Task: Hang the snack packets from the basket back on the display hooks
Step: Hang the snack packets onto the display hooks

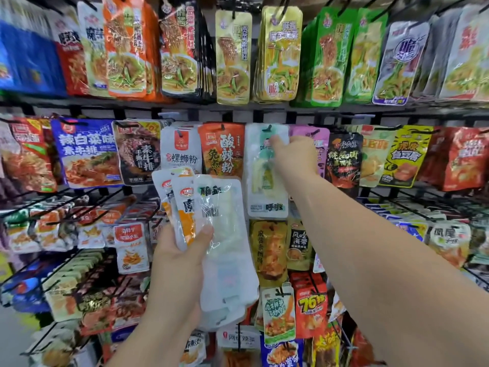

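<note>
My left hand (pixel 180 258) grips a fan of several snack packets (pixel 225 234) low in the middle of the view: a long clear-white one in front and white-and-orange ones (pixel 182 205) behind it. My right hand (pixel 293 154) reaches up to the middle row and pinches the upper right side of a white and pale-green packet (pixel 264 186). That packet's hole sits on a black display hook (pixel 267 128). The basket is out of view.
Rows of black wire hooks hold dense hanging packets: orange, yellow and green ones (pixel 333 56) on top, blue, red and yellow ones (pixel 87 152) in the middle row. Bare hook prongs (pixel 66 205) jut toward me at lower left and at right (pixel 412 202).
</note>
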Motion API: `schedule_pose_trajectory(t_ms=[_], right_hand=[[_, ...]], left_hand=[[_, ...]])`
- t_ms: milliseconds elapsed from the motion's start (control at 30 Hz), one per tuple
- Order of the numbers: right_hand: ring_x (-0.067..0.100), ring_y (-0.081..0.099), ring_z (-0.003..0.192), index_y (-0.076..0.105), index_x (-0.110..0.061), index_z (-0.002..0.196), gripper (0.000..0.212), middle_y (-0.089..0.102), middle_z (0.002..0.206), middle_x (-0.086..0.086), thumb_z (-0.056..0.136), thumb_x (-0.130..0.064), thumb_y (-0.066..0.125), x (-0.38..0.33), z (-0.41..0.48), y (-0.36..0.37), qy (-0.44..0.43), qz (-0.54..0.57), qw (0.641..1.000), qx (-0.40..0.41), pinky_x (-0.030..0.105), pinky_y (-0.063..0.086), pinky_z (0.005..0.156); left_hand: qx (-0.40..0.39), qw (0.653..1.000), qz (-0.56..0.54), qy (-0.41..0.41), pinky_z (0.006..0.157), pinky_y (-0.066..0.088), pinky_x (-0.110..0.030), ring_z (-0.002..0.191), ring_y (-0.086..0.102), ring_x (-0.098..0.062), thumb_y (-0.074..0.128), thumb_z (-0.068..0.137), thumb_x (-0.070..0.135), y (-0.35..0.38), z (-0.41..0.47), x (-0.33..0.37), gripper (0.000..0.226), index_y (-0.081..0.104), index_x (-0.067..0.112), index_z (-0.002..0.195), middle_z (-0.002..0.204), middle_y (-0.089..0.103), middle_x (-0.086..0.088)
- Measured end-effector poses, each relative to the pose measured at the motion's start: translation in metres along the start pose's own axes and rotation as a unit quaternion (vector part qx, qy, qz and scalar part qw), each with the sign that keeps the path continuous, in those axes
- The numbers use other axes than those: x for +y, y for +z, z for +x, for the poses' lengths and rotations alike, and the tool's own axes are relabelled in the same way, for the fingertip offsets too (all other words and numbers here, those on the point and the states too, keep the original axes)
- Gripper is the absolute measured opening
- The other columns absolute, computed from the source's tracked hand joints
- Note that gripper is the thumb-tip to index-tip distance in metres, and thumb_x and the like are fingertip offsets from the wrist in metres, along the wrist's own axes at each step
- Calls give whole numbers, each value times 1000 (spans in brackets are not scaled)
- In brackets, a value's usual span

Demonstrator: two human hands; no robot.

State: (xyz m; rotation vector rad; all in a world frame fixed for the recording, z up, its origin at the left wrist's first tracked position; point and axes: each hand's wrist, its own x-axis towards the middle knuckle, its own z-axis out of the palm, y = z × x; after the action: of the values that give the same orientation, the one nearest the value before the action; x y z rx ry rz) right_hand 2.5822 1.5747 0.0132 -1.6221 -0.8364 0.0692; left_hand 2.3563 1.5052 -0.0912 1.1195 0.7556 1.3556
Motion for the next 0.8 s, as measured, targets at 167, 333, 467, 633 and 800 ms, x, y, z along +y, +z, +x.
schedule_pose_trajectory(t_ms=[167,333,467,633,800], right_hand=[[22,55,61,53,-15,68,46,58,68,2,98,-47,65,2,9,9,-13,-65,997,26,30,33,52],[23,61,61,54,-15,67,51,65,69,3,94,-56,66,7,10,17,-8,-83,995,48,29,38,53],[22,54,59,49,-16,65,52,55,63,0,93,-54,69,11,-1,11,-36,-122,991,37,30,33,50],[15,65,90,69,-16,108,29,69,96,-4,93,-40,73,18,-45,-19,-82,-89,992,31,28,52,77],[-9,62,82,69,-23,115,34,68,91,-16,88,-42,77,34,-134,-41,-77,56,995,-17,8,50,74]], left_hand=[[-8,1000,-10,-1,101,54,-52,107,74,-18,68,99,19,1,5,-3,22,69,31,118,110,79,8],[-5,1000,-15,-12,100,55,-53,105,75,-18,68,98,19,-4,7,-3,25,68,31,121,110,79,8],[3,1000,-21,-20,91,59,-48,105,75,-22,69,98,20,-9,8,-4,24,68,30,120,108,80,5],[-16,999,-15,-24,91,59,-45,106,75,-17,69,98,22,-13,1,-5,27,68,31,124,111,79,7],[-37,998,-18,-42,87,59,-45,103,77,-22,70,97,18,-7,-13,-12,22,70,32,114,108,80,3]])
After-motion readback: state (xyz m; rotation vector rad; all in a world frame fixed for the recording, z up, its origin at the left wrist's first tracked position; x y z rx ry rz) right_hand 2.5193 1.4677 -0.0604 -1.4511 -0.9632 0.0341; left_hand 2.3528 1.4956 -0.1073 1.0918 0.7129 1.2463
